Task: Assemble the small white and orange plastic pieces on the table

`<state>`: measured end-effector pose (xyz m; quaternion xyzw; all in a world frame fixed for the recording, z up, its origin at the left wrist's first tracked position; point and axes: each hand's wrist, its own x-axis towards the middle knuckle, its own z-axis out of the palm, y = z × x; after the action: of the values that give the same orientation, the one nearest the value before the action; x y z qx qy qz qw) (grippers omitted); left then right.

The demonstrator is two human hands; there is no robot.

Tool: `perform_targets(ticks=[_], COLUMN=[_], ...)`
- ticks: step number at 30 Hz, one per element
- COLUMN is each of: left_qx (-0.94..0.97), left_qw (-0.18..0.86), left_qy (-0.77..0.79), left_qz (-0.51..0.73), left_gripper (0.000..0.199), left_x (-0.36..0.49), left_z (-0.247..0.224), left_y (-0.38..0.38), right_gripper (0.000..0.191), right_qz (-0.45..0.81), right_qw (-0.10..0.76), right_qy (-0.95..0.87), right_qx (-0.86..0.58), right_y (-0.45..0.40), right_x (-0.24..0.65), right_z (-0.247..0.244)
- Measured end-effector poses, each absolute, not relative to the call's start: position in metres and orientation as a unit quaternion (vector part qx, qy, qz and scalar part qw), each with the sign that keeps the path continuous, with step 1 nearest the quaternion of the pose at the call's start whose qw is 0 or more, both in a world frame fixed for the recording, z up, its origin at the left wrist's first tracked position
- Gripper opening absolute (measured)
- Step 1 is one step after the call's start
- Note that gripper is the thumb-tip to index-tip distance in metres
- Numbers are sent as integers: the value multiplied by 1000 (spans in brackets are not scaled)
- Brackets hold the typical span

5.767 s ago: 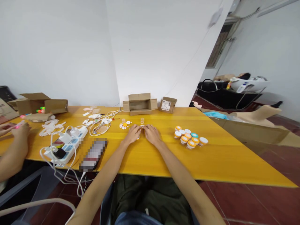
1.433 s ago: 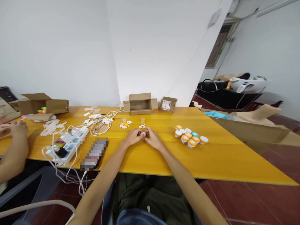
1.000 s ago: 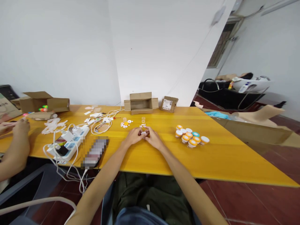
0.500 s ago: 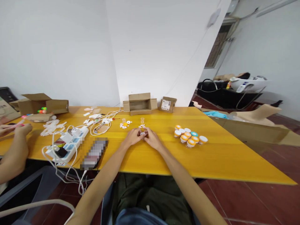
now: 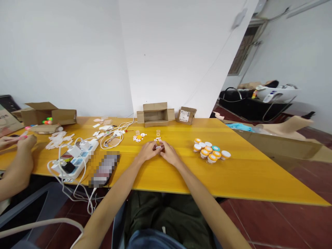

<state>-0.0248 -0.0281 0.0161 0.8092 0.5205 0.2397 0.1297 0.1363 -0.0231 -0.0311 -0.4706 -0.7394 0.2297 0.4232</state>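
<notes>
Between the fingertips of both hands is a small round white piece, partly covered by the fingers. My left hand grips it from the left, and my right hand grips it from the right. Just beyond my fingers lie small white parts and a clear cup. Further left are more white parts, a yellow piece and a white ring. Several clear jars with orange, white and teal lids stand together to the right.
Open cardboard boxes stand at the back. On the left are a power strip with white cables, a phone and a pile of white pieces. Another person's hands are at the far left.
The view has shifted very slightly. Both of my hands keep their place around the white piece, with no other clear movement.
</notes>
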Motion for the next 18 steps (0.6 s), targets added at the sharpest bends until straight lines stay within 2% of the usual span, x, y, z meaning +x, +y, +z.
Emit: perform_targets(ticks=[6,18], left_qx=[811,815], left_qw=[132,122], left_qy=[512,508], left_qz=[249,250], left_gripper=[22,22], left_x=[-24,-24], left_z=[16,18], left_y=[-29,-30], right_gripper=[37,38], right_qz=[209,219], right_qw=[432,430], right_qy=[-755,-755], right_qx=[-448,-444], right_y=[-20,-22], right_x=[138,138], right_z=[-35,-33])
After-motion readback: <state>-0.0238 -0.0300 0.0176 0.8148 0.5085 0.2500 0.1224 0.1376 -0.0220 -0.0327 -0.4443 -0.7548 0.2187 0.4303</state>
